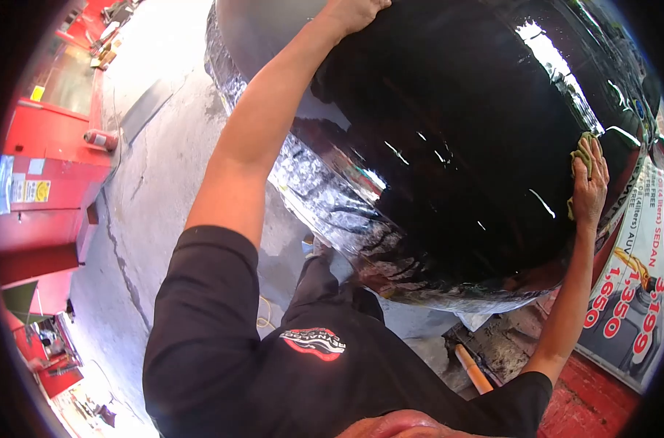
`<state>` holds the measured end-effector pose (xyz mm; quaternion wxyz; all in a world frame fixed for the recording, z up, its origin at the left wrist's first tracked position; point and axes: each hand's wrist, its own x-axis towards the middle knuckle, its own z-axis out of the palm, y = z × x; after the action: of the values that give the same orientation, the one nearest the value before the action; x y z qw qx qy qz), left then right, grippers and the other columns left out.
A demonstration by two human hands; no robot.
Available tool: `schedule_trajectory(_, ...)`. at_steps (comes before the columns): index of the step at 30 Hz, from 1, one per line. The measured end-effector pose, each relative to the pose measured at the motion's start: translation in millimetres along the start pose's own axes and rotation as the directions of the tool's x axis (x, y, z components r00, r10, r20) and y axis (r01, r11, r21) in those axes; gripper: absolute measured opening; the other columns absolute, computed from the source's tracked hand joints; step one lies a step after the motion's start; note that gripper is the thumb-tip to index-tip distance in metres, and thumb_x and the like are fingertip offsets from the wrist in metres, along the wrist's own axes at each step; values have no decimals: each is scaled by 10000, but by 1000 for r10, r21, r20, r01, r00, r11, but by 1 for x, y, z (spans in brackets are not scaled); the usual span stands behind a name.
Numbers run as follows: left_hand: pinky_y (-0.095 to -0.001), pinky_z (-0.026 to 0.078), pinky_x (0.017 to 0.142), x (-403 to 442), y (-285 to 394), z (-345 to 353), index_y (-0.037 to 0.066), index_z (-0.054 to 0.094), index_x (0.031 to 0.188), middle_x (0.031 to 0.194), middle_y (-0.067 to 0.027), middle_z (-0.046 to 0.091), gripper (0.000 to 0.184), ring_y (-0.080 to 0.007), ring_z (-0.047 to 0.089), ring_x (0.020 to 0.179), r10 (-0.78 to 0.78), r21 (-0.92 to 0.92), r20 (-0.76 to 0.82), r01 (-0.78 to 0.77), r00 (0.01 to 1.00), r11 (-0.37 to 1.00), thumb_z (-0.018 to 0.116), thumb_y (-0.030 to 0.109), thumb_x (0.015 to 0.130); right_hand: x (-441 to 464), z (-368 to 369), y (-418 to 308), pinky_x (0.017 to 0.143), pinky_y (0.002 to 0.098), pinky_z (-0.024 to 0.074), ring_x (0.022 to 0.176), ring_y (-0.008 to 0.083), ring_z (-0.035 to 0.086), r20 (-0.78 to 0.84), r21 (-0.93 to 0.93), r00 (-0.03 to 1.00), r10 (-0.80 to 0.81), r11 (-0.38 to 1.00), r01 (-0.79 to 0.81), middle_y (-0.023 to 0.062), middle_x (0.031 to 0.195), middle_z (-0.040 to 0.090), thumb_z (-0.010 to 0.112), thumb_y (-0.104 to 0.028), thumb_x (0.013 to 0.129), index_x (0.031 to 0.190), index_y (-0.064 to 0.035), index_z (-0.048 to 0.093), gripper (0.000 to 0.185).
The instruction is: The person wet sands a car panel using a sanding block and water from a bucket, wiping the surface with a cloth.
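Note:
A glossy black car panel [448, 168], curved and full of bright reflections, fills the upper middle and right. On its right side my right hand [591, 186] presses a folded yellow-green cloth [583, 155] to the surface, fingers bent over it. My left hand [355, 12] reaches up to the panel's far left part, at the top edge of the view. Its fingers are mostly cut off there, so their grip and anything under them stay hidden. Shiny, crinkled silvery sheeting [324, 182] hangs along the panel's near and left border.
Concrete floor [149, 190] stretches along the left, with red cabinets [47, 197] and a red cylinder [100, 139] beyond. A printed price banner [627, 292] stands at the right. An orange tube-like object [473, 369] lies low, near a red-painted surface [587, 398].

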<state>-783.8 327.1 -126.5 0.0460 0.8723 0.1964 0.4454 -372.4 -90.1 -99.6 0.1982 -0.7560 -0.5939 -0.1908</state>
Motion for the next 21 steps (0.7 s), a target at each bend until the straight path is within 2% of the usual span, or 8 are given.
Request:
schedule_trajectory(3,-471,492,987,-39,15,-43,84,748,1188,1244,-139,706,280,-341,627,1175,92,8,57,-93,994,996,740,177,925,-2,-1,0,1260,415,290,1486,277,457,0,32,1000,6,999,-6,76,1564,562,580,-266,1054,1429,-157,673,401)
schedule_trajectory(5,-425,450,1077,-103,44,-82,86,732,1261,1357,-145,686,329,-358,611,1229,85,123,-6,-84,996,989,739,104,932,-4,-1,-1,1258,415,294,1491,279,449,3,12,1000,23,1000,-23,75,1567,558,583,-261,1052,1433,-156,670,405)
schedule_trajectory(7,-423,454,1077,-159,53,-107,91,726,1289,1377,-133,680,369,-351,604,1239,-27,117,9,26,1000,993,751,85,921,-3,-2,-5,1258,418,296,1497,279,440,1,4,999,52,999,-52,72,1573,553,577,-245,1049,1435,-153,668,407)
schedule_trajectory(11,-426,456,1077,-98,37,-86,102,745,1265,1364,-131,686,333,-335,603,1255,91,95,42,-94,995,991,739,90,933,-2,-7,-12,1255,415,299,1496,275,442,5,5,998,61,998,-61,79,1576,549,571,-231,1046,1437,-135,663,413)
schedule_trajectory(13,-454,473,1018,-25,11,-34,99,760,1207,1260,-108,710,302,-309,624,1149,148,-75,91,-142,985,987,740,165,912,-2,-6,-9,1252,413,303,1495,274,444,14,60,999,40,997,-41,87,1575,548,570,-227,1045,1440,-125,659,417)
schedule_trajectory(15,-468,442,1025,29,9,0,44,743,1104,1187,-163,709,222,-362,639,1103,149,-115,107,-136,983,984,695,174,931,-2,-8,-12,1248,408,307,1492,274,449,24,38,999,38,999,-39,97,1570,552,570,-217,1043,1435,-112,660,416)
schedule_trajectory(18,-468,442,1019,25,13,3,46,746,1082,1155,-152,713,192,-375,628,1100,112,-56,70,-108,991,993,694,150,929,-3,-9,-8,1239,398,321,1472,275,478,21,-4,1000,-22,1000,22,113,1548,572,560,-192,1048,1421,-84,663,402)
schedule_trajectory(21,-474,447,1041,-43,76,-32,74,731,1172,1231,-157,689,242,-368,608,1179,16,16,207,-19,978,1000,705,136,939,3,-4,1,1233,392,336,1460,271,498,20,50,996,-85,995,84,119,1533,585,557,-167,1055,1414,-65,662,388)
